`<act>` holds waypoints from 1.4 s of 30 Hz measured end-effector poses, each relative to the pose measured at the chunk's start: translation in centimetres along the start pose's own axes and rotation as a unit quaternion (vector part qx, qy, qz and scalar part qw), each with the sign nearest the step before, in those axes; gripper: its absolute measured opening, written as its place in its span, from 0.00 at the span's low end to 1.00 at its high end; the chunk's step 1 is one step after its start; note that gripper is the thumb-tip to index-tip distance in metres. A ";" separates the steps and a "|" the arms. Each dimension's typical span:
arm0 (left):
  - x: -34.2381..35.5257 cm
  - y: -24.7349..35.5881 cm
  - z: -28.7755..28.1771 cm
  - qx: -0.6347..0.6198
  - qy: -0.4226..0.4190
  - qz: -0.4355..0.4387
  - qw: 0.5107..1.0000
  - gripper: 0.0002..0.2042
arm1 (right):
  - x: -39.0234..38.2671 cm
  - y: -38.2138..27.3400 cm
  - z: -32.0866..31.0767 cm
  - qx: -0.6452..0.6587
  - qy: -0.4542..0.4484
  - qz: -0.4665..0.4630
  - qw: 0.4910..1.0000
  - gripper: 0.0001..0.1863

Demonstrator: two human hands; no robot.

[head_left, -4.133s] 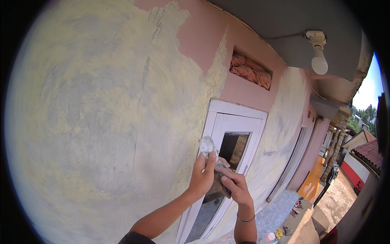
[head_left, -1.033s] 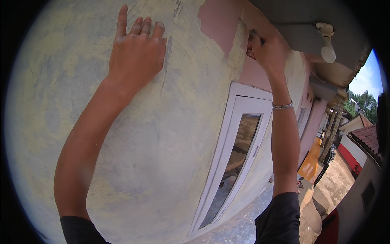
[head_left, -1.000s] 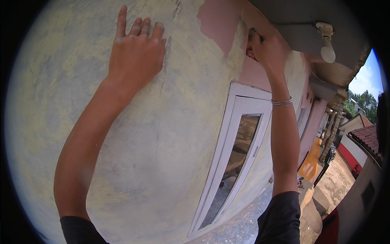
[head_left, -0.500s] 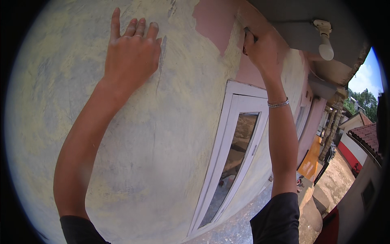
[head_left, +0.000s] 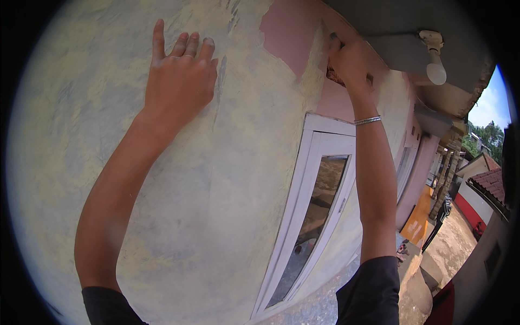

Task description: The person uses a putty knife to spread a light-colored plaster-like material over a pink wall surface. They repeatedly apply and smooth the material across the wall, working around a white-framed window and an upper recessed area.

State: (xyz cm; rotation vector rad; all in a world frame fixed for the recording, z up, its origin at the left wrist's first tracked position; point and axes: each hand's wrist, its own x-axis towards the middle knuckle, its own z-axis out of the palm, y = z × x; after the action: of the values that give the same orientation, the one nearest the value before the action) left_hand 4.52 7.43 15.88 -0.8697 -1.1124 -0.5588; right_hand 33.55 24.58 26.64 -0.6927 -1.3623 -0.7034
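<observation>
My left hand [head_left: 181,76] rests against a plastered wall [head_left: 216,179] patched in grey and pale yellow. Its fingers are spread, and nothing is in them. Higher up on the right, my right hand [head_left: 350,60] is closed near the top of the wall, above a white-framed window [head_left: 295,179]. A small dark tip shows by its thumb, but the hand hides most of what it holds. Around it lies bare pink paint [head_left: 290,38], with a dark-edged opening [head_left: 334,76] in the wall just under the fingers.
A light bulb [head_left: 436,70] hangs from a grey overhang [head_left: 390,21] at the upper right, close to my right hand. An orange board [head_left: 417,216] leans farther along the wall. Another building with a tiled roof [head_left: 490,184] stands across the sunlit ground [head_left: 449,244].
The wall, window and bulb sit slightly lower in view. My right hand has shifted slightly up along the wall, uncovering the opening. My left hand stays on the same patch.
</observation>
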 end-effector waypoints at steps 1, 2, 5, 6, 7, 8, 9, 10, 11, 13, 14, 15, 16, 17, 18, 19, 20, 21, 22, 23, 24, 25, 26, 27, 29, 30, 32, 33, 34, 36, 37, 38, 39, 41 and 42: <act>0.0 0.0 0.0 -0.007 -0.003 0.000 1.000 0.19 | 0.0 0.0 -0.2 0.012 -0.020 0.009 1.000 0.18; 0.0 -0.1 0.0 -0.004 0.005 0.002 1.000 0.19 | 0.1 -0.1 -0.3 0.015 -0.034 0.025 0.999 0.19; -0.1 -0.1 0.2 -0.007 0.009 0.001 1.000 0.18 | 0.0 0.0 -0.4 0.025 -0.031 0.019 0.999 0.19; -0.1 -0.1 0.2 -0.007 0.009 -0.001 1.000 0.18 | 0.1 0.0 -0.4 0.032 0.002 -0.004 0.999 0.19; -0.2 0.0 0.2 -0.005 0.015 0.000 1.000 0.18 | 0.3 0.0 -0.3 0.024 0.002 0.003 1.000 0.19; -0.2 0.0 0.3 -0.003 0.010 -0.001 1.000 0.18 | 0.5 -0.1 -0.1 0.034 0.021 -0.019 0.999 0.19; -0.2 0.0 0.3 -0.001 0.016 -0.001 1.000 0.18 | 0.9 -0.2 0.0 0.018 -0.004 0.008 1.000 0.19; -0.2 0.1 0.3 0.002 0.024 -0.001 1.000 0.18 | 1.2 -0.3 0.2 0.017 -0.005 0.005 1.000 0.19; -0.2 0.2 0.3 0.002 0.018 0.004 1.000 0.18 | 1.6 -0.4 0.3 0.015 -0.008 0.003 1.000 0.19; -0.2 0.3 0.4 0.013 0.023 0.002 1.000 0.18 | 2.1 -0.6 0.3 0.005 -0.001 -0.011 1.000 0.19; -0.2 0.3 0.5 0.010 0.027 0.003 1.000 0.18 | 2.2 -0.6 0.1 -0.013 -0.014 0.011 1.000 0.19; -0.2 0.2 0.5 0.008 0.029 0.004 1.000 0.18 | 2.2 -0.7 -0.3 0.003 -0.001 0.001 1.000 0.19; -0.2 0.2 0.5 0.009 0.030 0.000 0.999 0.18 | 2.3 -0.8 -0.7 0.006 -0.003 0.015 1.000 0.19; -0.2 0.2 0.5 0.011 0.039 0.001 0.999 0.17 | 1.9 -0.8 -1.1 0.037 0.012 -0.019 0.999 0.19; -0.3 0.1 0.6 0.010 0.043 0.002 0.999 0.17 | 1.8 -0.9 -1.6 0.017 -0.015 0.005 1.000 0.20; -0.3 0.1 0.7 0.009 0.048 0.002 0.999 0.17 | 1.5 -1.0 -1.9 0.024 -0.019 -0.019 0.999 0.22; -0.3 0.1 0.7 0.009 0.046 0.003 0.999 0.17 | 1.6 -1.1 -2.2 0.017 -0.025 -0.025 0.999 0.25; -0.3 0.1 0.8 0.011 0.044 0.002 0.999 0.17 | 1.6 -1.2 -2.3 0.026 -0.025 -0.036 0.999 0.24; -0.3 0.1 0.9 0.016 0.044 0.002 0.999 0.17 | 1.9 -1.4 -2.2 0.023 -0.027 -0.025 0.999 0.24; -0.3 0.1 1.0 0.011 0.055 0.002 0.998 0.17 | 2.1 -1.5 -2.1 0.002 -0.044 0.010 0.999 0.23; -0.3 0.1 1.1 0.007 0.063 0.004 0.998 0.16 | 2.5 -1.6 -1.9 0.006 -0.010 -0.024 1.000 0.21; -0.3 0.1 1.1 0.001 0.061 0.003 0.998 0.16 | 3.0 -1.6 -1.6 -0.007 0.010 -0.032 0.999 0.19; -0.3 0.2 1.1 0.009 0.072 0.002 0.997 0.16 | 3.1 -1.4 -1.4 -0.021 0.028 -0.040 0.999 0.17; -0.3 0.2 1.1 0.011 0.072 0.000 0.997 0.16 | 3.3 -1.1 -1.2 -0.021 0.020 -0.037 0.999 0.17; -0.3 0.3 1.1 0.011 0.062 -0.003 0.998 0.16 | 2.9 -0.1 -1.2 -0.030 0.005 -0.018 0.999 0.18; -0.3 0.3 1.1 0.011 0.053 -0.006 0.999 0.17 | 2.8 0.3 -1.2 -0.037 0.003 -0.040 0.999 0.18; -0.4 0.3 1.1 0.010 0.044 -0.008 0.999 0.18 | 2.4 0.8 -1.5 -0.070 -0.021 -0.044 0.996 0.17; -0.5 0.3 1.1 0.010 0.045 -0.008 0.999 0.18 | 2.3 0.9 -1.6 -0.068 -0.009 -0.056 0.996 0.19; -0.4 0.3 1.1 0.011 0.050 -0.008 0.999 0.18 | 2.3 0.8 -1.8 -0.074 -0.012 -0.049 0.996 0.21; -0.4 0.3 1.1 0.019 0.046 -0.007 0.999 0.18 | 2.2 0.4 -1.9 -0.071 -0.010 -0.048 0.996 0.23; -0.3 0.3 1.1 0.021 0.045 -0.006 0.999 0.18 | 2.3 0.2 -2.0 -0.064 -0.005 -0.051 0.997 0.23; -0.2 0.4 1.2 0.019 0.054 -0.005 0.998 0.17 | 2.2 0.0 -1.9 -0.050 0.016 -0.057 0.997 0.23; -0.2 0.5 1.2 0.016 0.063 -0.002 0.998 0.17 | 2.0 -0.1 -1.9 -0.057 0.001 -0.056 0.997 0.23; 0.0 0.7 1.2 0.021 0.075 -0.002 0.997 0.16 | 1.8 -0.2 -1.7 -0.058 -0.011 -0.057 0.997 0.22; -0.1 0.8 1.1 0.026 0.073 0.001 0.997 0.16 | 1.8 -0.1 -1.6 -0.060 0.014 -0.064 0.996 0.22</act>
State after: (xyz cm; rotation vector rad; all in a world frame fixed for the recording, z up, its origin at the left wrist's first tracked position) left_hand 4.52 8.78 15.78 -0.7713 -0.9896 -0.5803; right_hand 34.60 23.13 28.26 -0.6905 -1.3554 -0.9002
